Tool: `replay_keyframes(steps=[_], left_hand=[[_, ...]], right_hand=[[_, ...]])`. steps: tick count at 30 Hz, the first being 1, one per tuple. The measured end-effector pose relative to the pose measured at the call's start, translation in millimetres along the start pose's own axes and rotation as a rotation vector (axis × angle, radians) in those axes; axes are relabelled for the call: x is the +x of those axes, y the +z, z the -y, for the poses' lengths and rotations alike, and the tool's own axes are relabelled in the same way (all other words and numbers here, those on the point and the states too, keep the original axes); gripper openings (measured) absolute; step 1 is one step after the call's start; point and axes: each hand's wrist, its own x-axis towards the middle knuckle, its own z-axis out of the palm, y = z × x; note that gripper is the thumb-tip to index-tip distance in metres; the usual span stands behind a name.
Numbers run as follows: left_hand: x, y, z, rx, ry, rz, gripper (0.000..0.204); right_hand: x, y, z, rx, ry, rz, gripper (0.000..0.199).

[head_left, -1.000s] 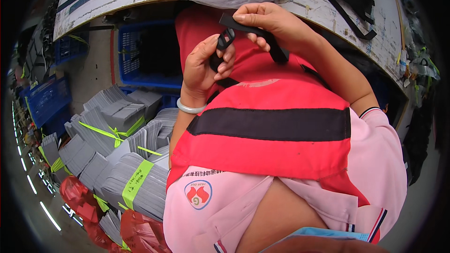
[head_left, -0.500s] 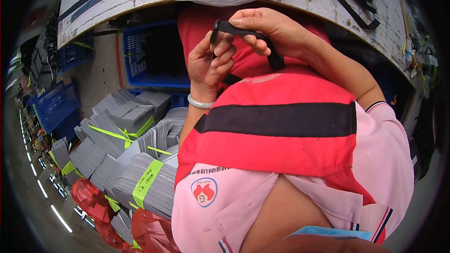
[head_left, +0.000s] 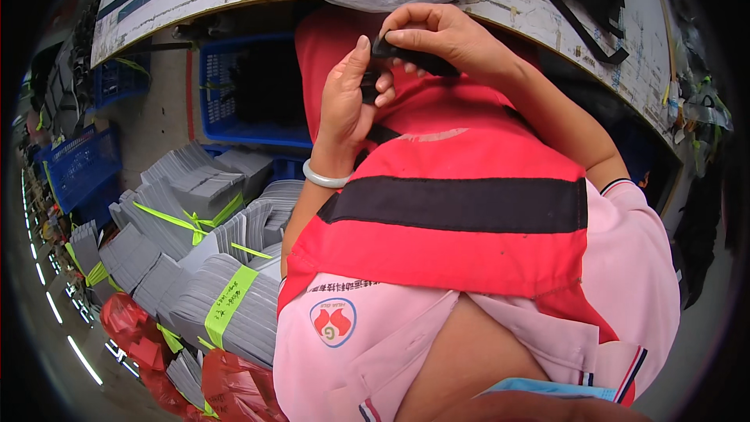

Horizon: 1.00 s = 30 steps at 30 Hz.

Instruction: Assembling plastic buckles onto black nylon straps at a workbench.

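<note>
The black strap piece (head_left: pixel 410 56) sits above the red apron (head_left: pixel 453 242), just below the surface (head_left: pixel 547 8) edge. The right hand (head_left: pixel 441 37) is clamped on its upper end; the left hand (head_left: pixel 350 98) has closed in since half a second ago — fingers curled on the lower end. The strap now looks more bunched — less of it shows. Grey bundles (head_left: pixel 203 266) lie left.

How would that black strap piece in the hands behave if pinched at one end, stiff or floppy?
Probably flexible: the black strap piece bends between the right hand and left hand. Likely light, since fingertips alone hold it. Seemingly not slippery or fragile, though its surface is too small to judge well.
</note>
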Motion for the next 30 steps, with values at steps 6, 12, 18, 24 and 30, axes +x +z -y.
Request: replay_keyframes(steps=[6,12,18,24,30], left_hand=[[3,4,5,0.2,0.178,-0.148,0.025],[7,8,1,0.304,0.373,-0.174,0.02],[4,14,8,0.523,0.458,-0.265,0.019],[4,5,4,0.704,0.684,-0.219,0.016],[-10,1,-10,0.64,0.506,-0.047,0.014]], right_hand=[[9,-9,-22,-0.412,-0.483,-0.089,0.011],[-12,10,7,-0.149,-0.387,-0.149,0.014],[-8,5,-7,-0.314,-0.059,-0.234,0.024],[2,4,-16,-0.075,-0.132,-0.222,0.025],[9,-17,-13,0.14,0.251,0.126,0.022]])
